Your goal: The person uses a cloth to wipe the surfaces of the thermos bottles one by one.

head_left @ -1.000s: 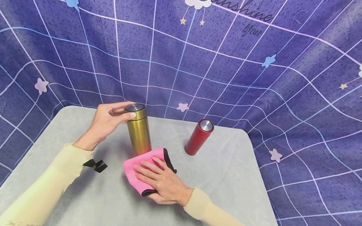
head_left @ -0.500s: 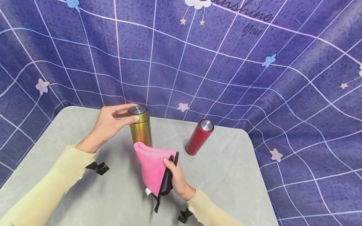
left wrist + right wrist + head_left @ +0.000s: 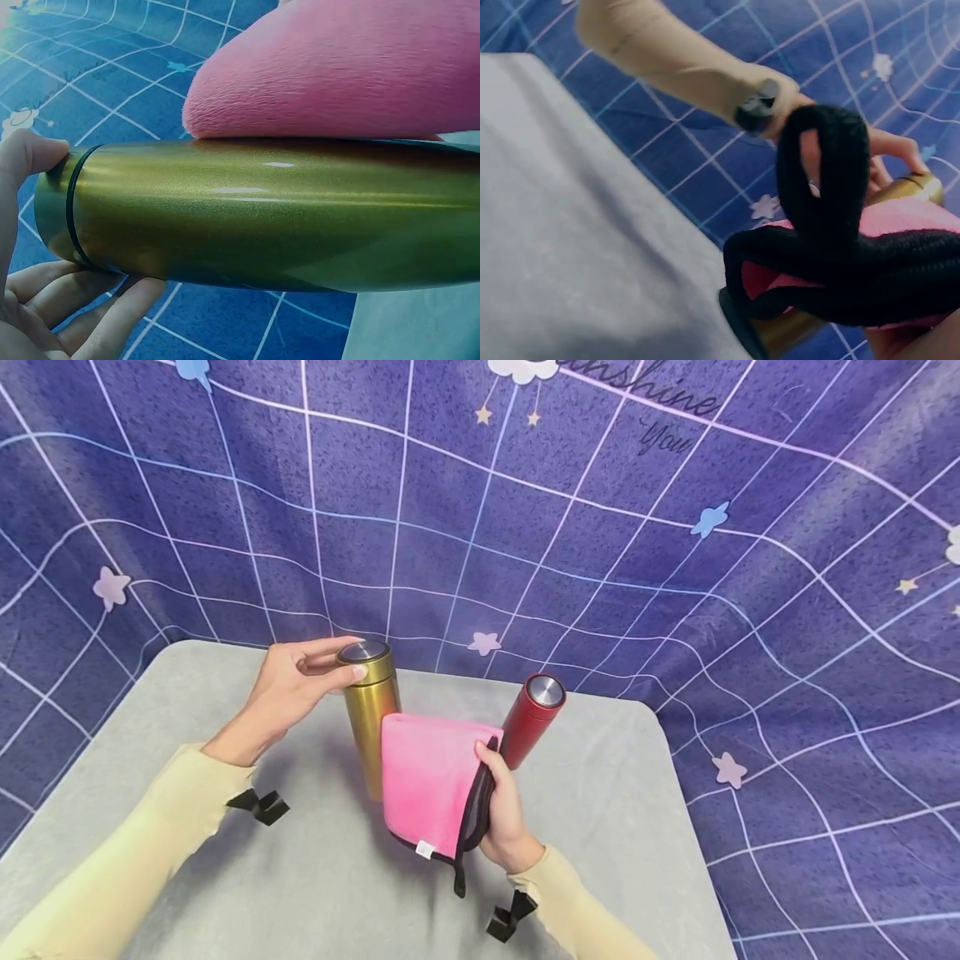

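A gold thermos flask [image 3: 369, 727] with a silver-topped lid stands near the left middle of the head view; I cannot tell whether its base touches the table. My left hand [image 3: 296, 689] grips it around the lid, thumb on the near side and fingers behind, also seen in the left wrist view [image 3: 60, 307]. A folded pink cloth [image 3: 435, 777] with black edging, a white tag and a black loop [image 3: 840, 176] lies against the flask's right side. My right hand [image 3: 508, 818] holds the cloth at its right edge, thumb in front; the other fingers are mostly hidden.
A red thermos flask [image 3: 532, 714] stands to the right, partly behind the cloth. A pale grey cover lies over the table [image 3: 615, 827]. Behind and beside it hangs a purple-blue gridded curtain [image 3: 450, 485]. Black straps [image 3: 258, 806] hang at both wrists.
My right hand first lay flat on the cloth at the flask's lower front; it has turned and moved right and up, now gripping the cloth's edge. The flask has shifted slightly right.
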### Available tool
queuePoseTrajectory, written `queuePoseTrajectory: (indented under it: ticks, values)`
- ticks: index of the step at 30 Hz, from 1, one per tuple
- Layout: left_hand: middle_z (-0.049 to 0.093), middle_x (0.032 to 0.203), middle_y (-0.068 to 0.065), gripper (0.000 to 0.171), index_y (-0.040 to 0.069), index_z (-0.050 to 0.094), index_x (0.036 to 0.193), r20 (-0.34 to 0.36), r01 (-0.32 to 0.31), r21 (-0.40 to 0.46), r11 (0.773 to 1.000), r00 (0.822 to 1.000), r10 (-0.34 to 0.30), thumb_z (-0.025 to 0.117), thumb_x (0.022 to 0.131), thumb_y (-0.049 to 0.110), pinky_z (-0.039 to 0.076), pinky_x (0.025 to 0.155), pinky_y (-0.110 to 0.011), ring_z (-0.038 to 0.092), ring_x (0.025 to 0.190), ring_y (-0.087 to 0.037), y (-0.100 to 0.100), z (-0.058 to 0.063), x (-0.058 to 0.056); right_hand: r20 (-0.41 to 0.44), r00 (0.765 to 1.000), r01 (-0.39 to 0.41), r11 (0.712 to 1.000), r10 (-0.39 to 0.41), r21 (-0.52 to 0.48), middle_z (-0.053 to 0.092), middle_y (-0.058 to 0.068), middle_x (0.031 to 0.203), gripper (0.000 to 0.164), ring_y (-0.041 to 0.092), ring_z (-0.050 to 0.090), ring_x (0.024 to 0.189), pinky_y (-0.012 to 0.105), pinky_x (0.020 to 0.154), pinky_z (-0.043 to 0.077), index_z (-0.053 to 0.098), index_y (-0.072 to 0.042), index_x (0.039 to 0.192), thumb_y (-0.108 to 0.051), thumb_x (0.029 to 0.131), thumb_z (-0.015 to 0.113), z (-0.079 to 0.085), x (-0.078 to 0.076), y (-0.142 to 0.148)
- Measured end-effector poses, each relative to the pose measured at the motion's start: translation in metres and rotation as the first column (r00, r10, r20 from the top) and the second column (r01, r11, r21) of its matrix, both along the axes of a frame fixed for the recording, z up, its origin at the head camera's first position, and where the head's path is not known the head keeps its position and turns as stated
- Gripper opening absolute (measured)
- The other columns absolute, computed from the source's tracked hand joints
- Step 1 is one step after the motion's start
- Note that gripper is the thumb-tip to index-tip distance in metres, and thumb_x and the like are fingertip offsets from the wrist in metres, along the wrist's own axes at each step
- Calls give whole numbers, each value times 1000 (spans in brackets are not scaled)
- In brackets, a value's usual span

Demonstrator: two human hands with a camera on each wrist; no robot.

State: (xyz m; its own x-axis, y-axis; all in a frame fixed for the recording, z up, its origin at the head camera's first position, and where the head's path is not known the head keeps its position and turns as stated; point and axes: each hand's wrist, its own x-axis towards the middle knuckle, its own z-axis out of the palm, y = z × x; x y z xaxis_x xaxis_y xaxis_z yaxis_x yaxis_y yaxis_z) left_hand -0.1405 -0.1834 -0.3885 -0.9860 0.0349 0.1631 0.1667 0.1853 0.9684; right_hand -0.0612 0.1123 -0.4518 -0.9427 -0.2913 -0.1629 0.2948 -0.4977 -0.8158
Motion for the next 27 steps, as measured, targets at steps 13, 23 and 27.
queuePoseTrajectory:
  ticks: [13,23,27]
  values:
    - [77,128,9,49,21,75,139,-6,34,-96,995,999,-34,88,91,23,55,94,-21,73,113,-5,1,-1,7,-179,975,141,989,-131,44,73,-2,93,24,12,71,80,29,71,60,64,-16,106,-33,109,47,19,-45,10]
    - [78,126,6,54,9,73,138,-155,222,-51,974,961,-227,88,86,2,65,83,-28,75,110,-10,12,-2,15,-209,977,-18,994,40,104,69,-3,79,26,11,68,69,27,64,59,64,-17,94,-35,106,50,20,-74,-2]
    - [78,127,5,56,8,73,139,-188,249,-46,967,949,-253,87,86,0,65,82,-28,75,111,-11,14,-3,16,-215,974,-51,994,72,101,66,-3,75,25,11,67,65,27,61,58,63,-17,91,-35,104,52,24,-76,-7]
